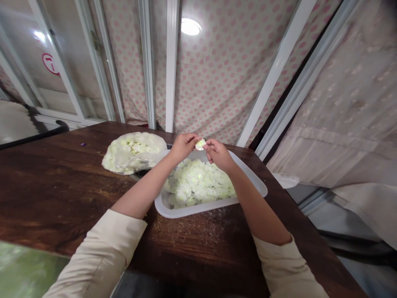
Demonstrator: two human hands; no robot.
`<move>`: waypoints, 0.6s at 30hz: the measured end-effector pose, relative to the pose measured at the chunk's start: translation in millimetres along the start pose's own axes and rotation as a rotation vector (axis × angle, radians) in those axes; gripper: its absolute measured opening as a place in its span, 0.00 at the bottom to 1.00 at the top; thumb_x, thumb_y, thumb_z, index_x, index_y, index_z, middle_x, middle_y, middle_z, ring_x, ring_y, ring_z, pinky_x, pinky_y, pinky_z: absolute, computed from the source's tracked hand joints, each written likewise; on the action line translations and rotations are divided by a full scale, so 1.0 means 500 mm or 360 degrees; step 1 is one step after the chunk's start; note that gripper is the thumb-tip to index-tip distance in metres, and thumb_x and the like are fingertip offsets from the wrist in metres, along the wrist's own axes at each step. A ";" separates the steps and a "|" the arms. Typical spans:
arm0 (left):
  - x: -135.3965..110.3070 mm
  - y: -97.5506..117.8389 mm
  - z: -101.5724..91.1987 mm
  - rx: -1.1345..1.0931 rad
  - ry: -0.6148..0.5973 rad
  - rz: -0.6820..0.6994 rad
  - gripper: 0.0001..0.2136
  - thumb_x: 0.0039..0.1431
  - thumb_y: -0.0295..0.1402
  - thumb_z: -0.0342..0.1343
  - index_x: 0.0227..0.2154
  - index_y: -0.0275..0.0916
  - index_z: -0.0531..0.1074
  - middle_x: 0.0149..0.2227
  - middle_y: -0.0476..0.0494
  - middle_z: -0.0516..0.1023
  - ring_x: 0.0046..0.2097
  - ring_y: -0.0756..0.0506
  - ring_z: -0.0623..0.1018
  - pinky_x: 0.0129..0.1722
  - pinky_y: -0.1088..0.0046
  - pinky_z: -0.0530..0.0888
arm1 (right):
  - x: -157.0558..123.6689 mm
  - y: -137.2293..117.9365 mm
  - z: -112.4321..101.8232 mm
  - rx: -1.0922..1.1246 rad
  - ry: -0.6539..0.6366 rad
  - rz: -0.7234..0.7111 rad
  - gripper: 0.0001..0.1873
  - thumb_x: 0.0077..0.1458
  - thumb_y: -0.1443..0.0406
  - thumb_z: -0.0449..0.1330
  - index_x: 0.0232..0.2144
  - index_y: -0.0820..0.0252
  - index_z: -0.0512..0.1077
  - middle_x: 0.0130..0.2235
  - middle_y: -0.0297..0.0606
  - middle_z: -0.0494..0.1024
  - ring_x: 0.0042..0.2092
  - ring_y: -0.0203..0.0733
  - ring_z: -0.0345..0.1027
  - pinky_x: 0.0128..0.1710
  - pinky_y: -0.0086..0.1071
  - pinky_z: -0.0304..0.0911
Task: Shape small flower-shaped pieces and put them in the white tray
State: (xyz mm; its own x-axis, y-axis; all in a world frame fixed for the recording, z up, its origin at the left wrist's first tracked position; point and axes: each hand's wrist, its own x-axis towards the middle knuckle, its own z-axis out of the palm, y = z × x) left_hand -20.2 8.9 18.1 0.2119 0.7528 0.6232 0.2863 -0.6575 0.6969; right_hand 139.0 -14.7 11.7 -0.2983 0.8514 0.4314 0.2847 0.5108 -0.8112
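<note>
My left hand (183, 148) and my right hand (218, 155) meet above the far rim of a white plastic tray (186, 212), pinching a small pale green-white piece (200, 144) between their fingertips. The piece looks like vegetable matter, though its exact kind is hard to tell. A heap of similar pieces (198, 184) fills the tray below my hands. To the left of the tray lies a clear plastic bag (133, 153) packed with the same pale material. My forearms partly hide the tray's near corners.
The tray and bag rest on a dark wooden table (62, 186), with a tiny purple speck (83, 144) near its far edge. Polka-dot fabric (214, 82) and white posts stand behind the table. Its right edge drops to the floor.
</note>
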 end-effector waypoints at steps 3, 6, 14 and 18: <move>0.004 -0.007 0.002 -0.0106 0.0130 -0.0090 0.14 0.54 0.41 0.51 0.25 0.35 0.72 0.17 0.51 0.68 0.21 0.53 0.66 0.23 0.77 0.62 | 0.000 0.001 0.001 0.0029 -0.0013 0.0012 0.11 0.53 0.57 0.54 0.29 0.57 0.59 0.15 0.23 0.60 0.15 0.29 0.52 0.16 0.24 0.50; 0.008 -0.019 0.004 -0.0139 0.0176 -0.0198 0.13 0.53 0.41 0.51 0.25 0.34 0.70 0.18 0.50 0.70 0.20 0.53 0.65 0.23 0.77 0.62 | 0.001 0.004 0.001 -0.0021 0.0028 0.0014 0.10 0.53 0.58 0.54 0.29 0.57 0.59 0.15 0.23 0.60 0.16 0.30 0.52 0.16 0.25 0.51; 0.016 -0.057 0.008 0.0011 0.0061 -0.0253 0.13 0.56 0.38 0.47 0.25 0.34 0.70 0.24 0.46 0.73 0.27 0.50 0.70 0.30 0.74 0.66 | 0.011 0.028 -0.011 -0.0201 0.0292 0.0037 0.11 0.55 0.57 0.53 0.27 0.57 0.59 0.15 0.25 0.60 0.16 0.32 0.53 0.18 0.25 0.51; 0.013 -0.043 0.008 -0.0097 0.0017 -0.0355 0.17 0.58 0.40 0.43 0.32 0.33 0.73 0.35 0.41 0.77 0.33 0.48 0.73 0.37 0.72 0.67 | 0.009 0.025 -0.010 -0.0199 0.0243 0.0032 0.10 0.55 0.58 0.53 0.27 0.57 0.59 0.15 0.25 0.60 0.17 0.32 0.53 0.18 0.26 0.51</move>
State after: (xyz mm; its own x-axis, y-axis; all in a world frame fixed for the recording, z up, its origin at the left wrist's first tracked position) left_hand -21.4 28.1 5.8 0.1396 0.8795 0.4549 0.2681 -0.4759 0.8377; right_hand 146.0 -3.9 5.4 -0.1526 0.8648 0.4784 0.4028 0.4965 -0.7689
